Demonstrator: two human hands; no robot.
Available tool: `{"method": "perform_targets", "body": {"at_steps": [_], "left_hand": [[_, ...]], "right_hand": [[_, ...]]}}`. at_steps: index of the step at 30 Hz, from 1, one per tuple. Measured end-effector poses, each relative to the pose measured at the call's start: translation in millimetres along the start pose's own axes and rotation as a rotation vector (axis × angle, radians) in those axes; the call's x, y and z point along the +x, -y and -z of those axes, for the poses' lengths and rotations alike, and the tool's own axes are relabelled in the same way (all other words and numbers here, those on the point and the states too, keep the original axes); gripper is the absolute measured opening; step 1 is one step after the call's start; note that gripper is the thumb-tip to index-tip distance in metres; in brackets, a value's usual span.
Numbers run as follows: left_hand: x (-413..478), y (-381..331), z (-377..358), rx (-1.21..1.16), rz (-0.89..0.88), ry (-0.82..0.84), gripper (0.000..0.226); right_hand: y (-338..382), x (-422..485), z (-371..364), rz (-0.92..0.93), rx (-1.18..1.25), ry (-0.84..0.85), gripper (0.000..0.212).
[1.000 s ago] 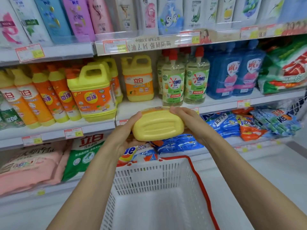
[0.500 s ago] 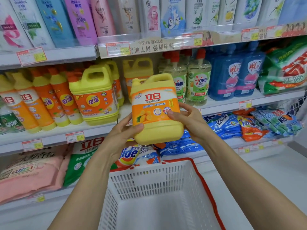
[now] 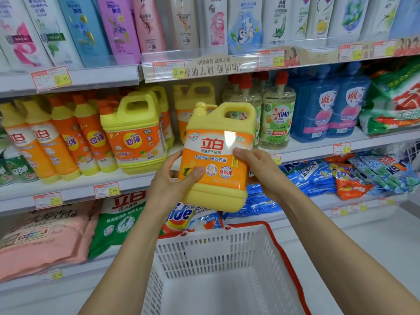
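A yellow detergent jug (image 3: 218,142) with an orange and white label, a pump top and a handle stands upright in front of the shelf, held in the air between both hands. My left hand (image 3: 170,185) grips its lower left side, thumb across the label. My right hand (image 3: 259,169) holds the right side, thumb at the label's edge. Below the jug sits a white plastic basket (image 3: 218,248) with a red rim, with nothing in it.
Shop shelves fill the view: a yellow jug (image 3: 136,135) and orange bottles on the left, clear green-label bottles (image 3: 277,119) and blue bottles (image 3: 327,110) on the right. Shampoo bottles line the top shelf. Bagged washing powders lie on the lower shelf.
The jug was tipped with its base towards me; both hands have turned it upright, label facing me, and raised it slightly.
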State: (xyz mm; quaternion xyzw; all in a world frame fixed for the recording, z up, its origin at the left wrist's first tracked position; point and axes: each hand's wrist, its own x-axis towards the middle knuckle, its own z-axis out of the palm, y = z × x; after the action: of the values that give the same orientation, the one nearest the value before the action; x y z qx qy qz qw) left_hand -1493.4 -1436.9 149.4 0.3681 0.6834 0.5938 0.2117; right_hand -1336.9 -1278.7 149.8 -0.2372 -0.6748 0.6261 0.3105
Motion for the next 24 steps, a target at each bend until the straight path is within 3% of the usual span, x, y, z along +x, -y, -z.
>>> {"method": "perform_targets", "body": {"at_steps": [2,5,8,11,15,19,22,24], "left_hand": [[0,2,-5,0.198,-0.094,0.03,0.08],[-2,12,-15,0.609,-0.375,0.206,0.117],[-8,22,-34,0.817,-0.53,0.184,0.123],[-6,24,-44,0.802,-0.592,0.0,0.11],[0,32,-31,0.806,-0.74,-0.041,0.104],[-2,22,-25,0.506,-0.555,-0.091,0.093],[-2,12,-22,0.374,-0.465,-0.074,0.085],[-2,6,-18,0.31,-0.428,-0.012,0.079]], "right_hand": [[-1,2,-2,-0.024,0.064,-0.074,0.041],[-5,4,-6,-0.086,0.17,-0.207,0.042],[-9,4,-10,-0.164,0.24,-0.286,0.061],[-13,4,-13,-0.233,0.245,-0.259,0.07],[-14,1,-11,-0.228,0.216,-0.17,0.069],[-8,2,-1,-0.077,-0.034,-0.102,0.084],[-16,9,16,0.136,-0.194,-0.272,0.092],[-22,13,30,0.284,-0.142,-0.288,0.094]]}}
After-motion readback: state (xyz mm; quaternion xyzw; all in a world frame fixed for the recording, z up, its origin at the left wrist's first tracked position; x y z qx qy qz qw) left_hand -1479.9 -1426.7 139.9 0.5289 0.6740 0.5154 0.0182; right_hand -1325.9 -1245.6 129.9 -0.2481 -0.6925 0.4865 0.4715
